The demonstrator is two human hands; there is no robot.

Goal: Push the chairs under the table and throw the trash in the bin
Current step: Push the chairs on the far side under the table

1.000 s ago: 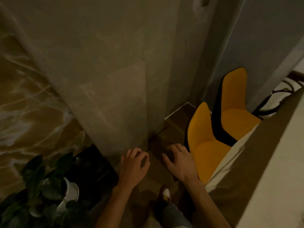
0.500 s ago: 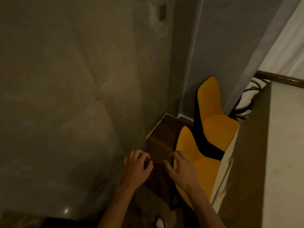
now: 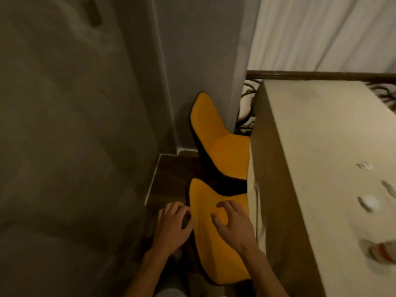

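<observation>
Btwn wall [image 3: 75, 146] & table [image 3: 310, 168], narrow gap: both grips loose-curled, empty, left hand [image 3: 172, 227] & right hand [image 3: 232, 225] over near chair [image 3: 211, 254] back.

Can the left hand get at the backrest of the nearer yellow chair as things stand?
Probably yes. The left hand hovers, fingers loosely curled, right beside the back edge of the nearer yellow upholstered chair, with nothing between them. The right hand is over its front.

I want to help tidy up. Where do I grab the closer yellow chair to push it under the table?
Probably the top edge of the near chair's backrest, from the wall side. The back faces away from the table and the seat already points under it, so a push there should slide it in. The left hand and right hand hover there, neither gripping yet.
</observation>
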